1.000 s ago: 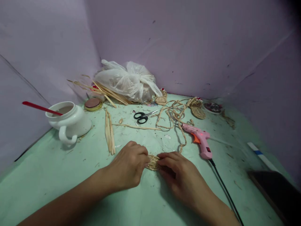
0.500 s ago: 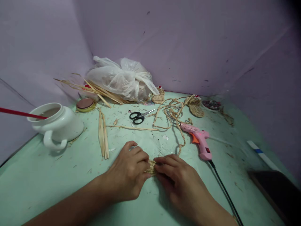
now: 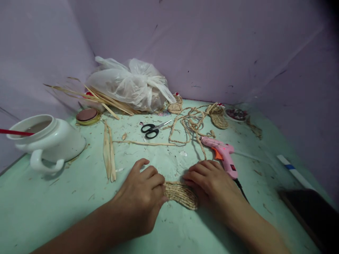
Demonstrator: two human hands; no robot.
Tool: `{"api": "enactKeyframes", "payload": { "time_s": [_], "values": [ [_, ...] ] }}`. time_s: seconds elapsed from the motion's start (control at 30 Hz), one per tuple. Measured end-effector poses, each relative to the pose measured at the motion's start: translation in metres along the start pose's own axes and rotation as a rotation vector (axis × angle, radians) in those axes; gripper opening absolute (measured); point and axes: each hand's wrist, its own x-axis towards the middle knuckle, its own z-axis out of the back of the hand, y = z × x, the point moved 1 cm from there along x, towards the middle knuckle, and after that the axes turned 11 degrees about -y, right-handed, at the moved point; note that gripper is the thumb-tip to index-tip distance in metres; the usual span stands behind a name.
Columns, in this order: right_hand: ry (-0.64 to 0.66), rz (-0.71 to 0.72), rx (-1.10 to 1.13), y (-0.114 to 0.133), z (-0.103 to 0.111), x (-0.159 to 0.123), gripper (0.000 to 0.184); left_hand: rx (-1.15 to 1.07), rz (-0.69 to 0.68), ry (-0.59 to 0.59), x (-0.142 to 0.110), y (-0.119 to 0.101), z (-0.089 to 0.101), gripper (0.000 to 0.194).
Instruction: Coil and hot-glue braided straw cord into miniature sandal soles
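My left hand (image 3: 144,195) is closed on the left end of a small, sole-shaped piece of coiled straw braid (image 3: 182,195), whose rounded right end is uncovered. At the piece's upper right edge is my right hand (image 3: 209,180), its fingers curled together on the braided straw cord. This cord (image 3: 191,121) runs from a loose tangle at the back down to the right hand; the fingers hide the gripped stretch. Close beyond the right hand lies a pink hot glue gun (image 3: 225,151) with an orange trigger.
Black-handled scissors (image 3: 151,130) lie mid-table, near flat straw strips (image 3: 109,151). On the left stands a white pot (image 3: 55,141) with a red stick (image 3: 16,132). A plastic bag (image 3: 132,83), small straw slippers (image 3: 218,116) and a dish (image 3: 237,114) line the back. A dark object (image 3: 309,211) lies right.
My right hand has moved right and up, off the straw piece's end, uncovering its rounded part. The left hand keeps its hold. The camera view has shifted slightly.
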Motion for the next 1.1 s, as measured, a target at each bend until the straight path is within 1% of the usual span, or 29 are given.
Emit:
{"api": "enactKeyframes", "payload": {
  "time_s": [0.17, 0.37, 0.43, 0.5, 0.6, 0.67, 0.7, 0.8, 0.93, 1.03, 1.1],
  "values": [
    [0.116, 0.045, -0.054, -0.005, 0.005, 0.003, 0.013, 0.029, -0.009, 0.036, 0.001, -0.001, 0.001, 0.014],
    [0.166, -0.033, -0.173, -0.002, 0.002, 0.007, 0.008, 0.054, -0.019, 0.055, 0.002, -0.001, 0.002, 0.013],
    [0.149, -0.023, -0.204, -0.001, -0.001, 0.007, 0.007, 0.063, -0.024, 0.05, 0.002, -0.001, 0.003, 0.013],
    [0.104, 0.0, -0.239, 0.0, -0.003, 0.005, 0.007, 0.071, -0.029, 0.051, 0.002, -0.002, 0.002, 0.013],
    [0.012, 0.043, -0.246, 0.001, -0.004, 0.004, 0.019, 0.089, -0.034, 0.056, 0.001, -0.003, 0.002, 0.013],
    [-0.034, 0.061, -0.208, 0.004, -0.004, 0.002, 0.026, 0.105, -0.035, 0.051, 0.001, -0.004, 0.001, 0.014],
    [-0.055, 0.061, -0.181, 0.005, -0.005, 0.002, 0.026, 0.113, -0.035, 0.046, 0.001, -0.004, 0.001, 0.014],
    [-0.07, -0.002, -0.059, 0.006, -0.007, -0.001, 0.025, 0.125, -0.031, 0.048, 0.001, -0.005, 0.001, 0.015],
    [-0.047, -0.114, 0.122, 0.006, -0.009, -0.005, 0.03, 0.132, -0.019, 0.077, 0.001, -0.006, 0.001, 0.014],
    [-0.022, -0.133, 0.216, 0.01, -0.005, -0.006, 0.031, 0.138, -0.022, 0.091, 0.001, -0.006, 0.001, 0.014],
    [-0.001, -0.119, 0.22, 0.016, -0.001, -0.006, 0.029, 0.153, -0.026, 0.107, 0.001, -0.006, 0.001, 0.013]
  ]
}}
